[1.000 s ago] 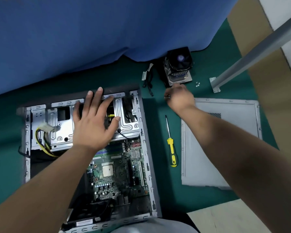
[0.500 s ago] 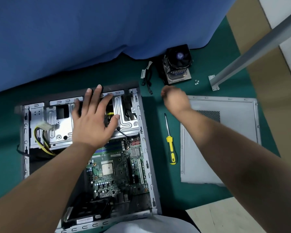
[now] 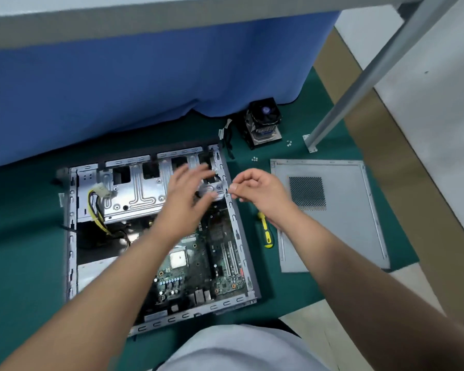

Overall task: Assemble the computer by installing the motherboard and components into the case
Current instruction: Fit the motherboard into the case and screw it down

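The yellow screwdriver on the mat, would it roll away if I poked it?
Probably a little: the yellow screwdriver has a rounded handle and lies loose on the flat green mat. It looks stiff and light, so it should slide or turn easily.

Both bare arms reached forward. The left hand [image 3: 186, 194] was spread wide with its fingers out straight, palm down, and looked blurry. The right hand [image 3: 255, 192] was just beside it, fingers curled in, thumb and fingertip pinched together.
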The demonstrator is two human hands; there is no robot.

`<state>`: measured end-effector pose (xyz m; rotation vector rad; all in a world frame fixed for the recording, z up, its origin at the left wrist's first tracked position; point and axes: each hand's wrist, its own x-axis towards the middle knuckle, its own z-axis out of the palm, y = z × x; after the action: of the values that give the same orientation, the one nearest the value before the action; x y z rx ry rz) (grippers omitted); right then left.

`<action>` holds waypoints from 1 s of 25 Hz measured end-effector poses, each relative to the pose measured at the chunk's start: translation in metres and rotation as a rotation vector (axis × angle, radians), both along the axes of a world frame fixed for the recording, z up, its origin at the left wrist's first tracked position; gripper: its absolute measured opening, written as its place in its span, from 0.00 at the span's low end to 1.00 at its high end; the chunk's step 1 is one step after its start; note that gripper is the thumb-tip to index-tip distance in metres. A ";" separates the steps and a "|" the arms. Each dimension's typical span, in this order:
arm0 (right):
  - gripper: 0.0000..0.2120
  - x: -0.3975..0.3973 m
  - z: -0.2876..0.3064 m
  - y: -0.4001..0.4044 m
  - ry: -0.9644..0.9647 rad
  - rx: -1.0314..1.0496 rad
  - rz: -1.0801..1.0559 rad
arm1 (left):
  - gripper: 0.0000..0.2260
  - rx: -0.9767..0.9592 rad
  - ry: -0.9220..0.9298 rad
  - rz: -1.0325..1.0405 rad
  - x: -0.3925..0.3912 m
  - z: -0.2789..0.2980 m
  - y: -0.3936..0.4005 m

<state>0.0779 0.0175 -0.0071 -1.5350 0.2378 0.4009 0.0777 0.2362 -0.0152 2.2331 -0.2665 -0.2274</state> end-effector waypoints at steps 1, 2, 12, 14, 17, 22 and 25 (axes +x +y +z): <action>0.05 -0.008 0.003 0.007 0.033 0.055 0.001 | 0.15 -0.114 0.077 0.013 -0.017 0.005 -0.009; 0.05 -0.016 0.005 0.013 0.072 0.112 -0.004 | 0.11 -0.242 0.155 0.060 -0.031 0.007 -0.016; 0.05 -0.054 0.012 0.051 0.322 0.368 -0.181 | 0.03 -0.614 0.240 0.437 -0.068 0.016 -0.015; 0.09 -0.054 0.013 0.056 0.364 0.415 -0.212 | 0.03 -0.585 0.206 0.459 -0.069 0.016 -0.016; 0.12 -0.057 0.013 0.061 0.413 0.467 -0.219 | 0.03 -0.500 0.157 0.505 -0.070 0.015 -0.017; 0.15 -0.059 0.013 0.062 0.474 0.511 -0.152 | 0.02 -0.410 0.110 0.584 -0.072 0.015 -0.021; 0.16 -0.060 0.013 0.060 0.454 0.496 -0.092 | 0.08 -0.351 0.076 0.585 -0.071 0.018 -0.024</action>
<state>0.0179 0.0774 0.0058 -0.9300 0.5194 0.6784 0.0070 0.2122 0.0030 1.8551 0.3638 0.0501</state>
